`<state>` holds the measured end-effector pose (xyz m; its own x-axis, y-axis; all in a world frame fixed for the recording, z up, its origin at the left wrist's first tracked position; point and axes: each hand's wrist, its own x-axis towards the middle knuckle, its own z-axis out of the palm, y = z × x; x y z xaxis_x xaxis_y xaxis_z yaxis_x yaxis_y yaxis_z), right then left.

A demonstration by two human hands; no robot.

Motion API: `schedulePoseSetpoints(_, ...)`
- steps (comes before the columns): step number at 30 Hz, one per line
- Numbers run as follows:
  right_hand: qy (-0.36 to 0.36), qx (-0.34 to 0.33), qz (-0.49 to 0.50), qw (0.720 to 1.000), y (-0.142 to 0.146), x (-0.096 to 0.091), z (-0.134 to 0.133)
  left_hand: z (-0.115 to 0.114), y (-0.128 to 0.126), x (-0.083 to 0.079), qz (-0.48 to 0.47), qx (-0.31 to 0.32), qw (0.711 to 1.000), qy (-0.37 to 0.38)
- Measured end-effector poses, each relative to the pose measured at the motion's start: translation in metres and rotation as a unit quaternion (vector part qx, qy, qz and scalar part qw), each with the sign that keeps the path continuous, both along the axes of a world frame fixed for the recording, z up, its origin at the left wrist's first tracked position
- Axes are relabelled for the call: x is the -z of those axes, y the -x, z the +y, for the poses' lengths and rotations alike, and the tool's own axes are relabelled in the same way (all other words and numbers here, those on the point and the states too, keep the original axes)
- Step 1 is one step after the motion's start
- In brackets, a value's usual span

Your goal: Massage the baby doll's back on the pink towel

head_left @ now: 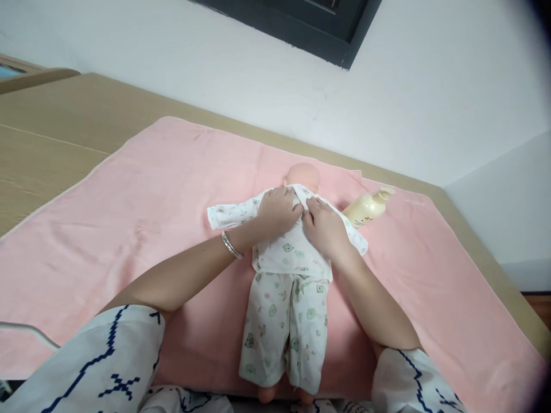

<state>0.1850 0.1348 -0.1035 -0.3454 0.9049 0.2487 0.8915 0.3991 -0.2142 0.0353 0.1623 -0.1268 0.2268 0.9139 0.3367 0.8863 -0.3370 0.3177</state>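
Observation:
A baby doll (pixel 303 174) lies on its back with its head away from me, dressed in a white printed shirt (pixel 293 252) and matching trousers (pixel 267 321). Across the upper chest, my left hand (pixel 279 212) has its fingers closed on the shirt near the collar, thumb toward the middle. Close beside it, my right hand (pixel 326 226) grips the shirt's front with bent fingers. The fingertips are partly hidden in the cloth. Both sleeves spread out to the sides, and the doll's feet show below the trouser legs.
Under the doll a pink mat (pixel 193 172) covers much of the wooden table (pixel 51 132). A cream pump bottle (pixel 365 209) lies tilted by the right sleeve. White wall rises behind the table, with a dark frame (pixel 301 26) above. A white cable (pixel 30 328) runs at the left.

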Motion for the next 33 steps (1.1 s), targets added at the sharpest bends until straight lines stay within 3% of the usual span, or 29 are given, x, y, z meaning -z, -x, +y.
schedulePoseSetpoints(5, 0.001, -0.005, 0.005, 1.0, 0.0, -0.006, -0.004, 0.003, 0.0, 0.006, -0.009, -0.012, 1.0, -0.006)
schedulePoseSetpoints(13, 0.043, 0.023, 0.039, 0.998, -0.014, 0.018, 0.031, -0.002, -0.005, 0.012, -0.049, -0.019, 0.998, -0.036)
schedulePoseSetpoints(33, 0.033, 0.022, 0.028, 0.999, -0.013, 0.02, 0.03, -0.001, -0.005, 0.013, -0.054, -0.021, 0.998, -0.038)
